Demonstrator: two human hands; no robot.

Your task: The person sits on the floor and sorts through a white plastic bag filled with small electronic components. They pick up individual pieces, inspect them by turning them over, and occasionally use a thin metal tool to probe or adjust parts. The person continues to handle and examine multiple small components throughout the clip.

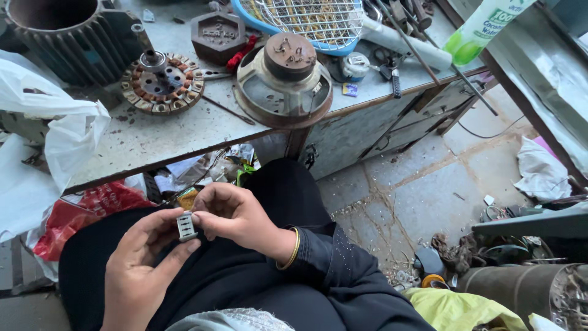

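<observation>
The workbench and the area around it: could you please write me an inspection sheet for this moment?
Surface: grey metal workbench, scratched and dusty.
Job's things: small white ribbed part, pinched between both hands over the lap.
Clutter: wound stator, round motor housing, wire fan guard, white plastic bag, green bottle.
Grippers: left hand and right hand both grip the part.
Cables: thin dark cable on the floor.
Surroundings: stone floor with scraps and rags.

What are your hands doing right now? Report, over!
Left hand and right hand both pinching a small white ribbed part over the lap. Workbench with motor parts ahead. Nothing between the hands.
</observation>
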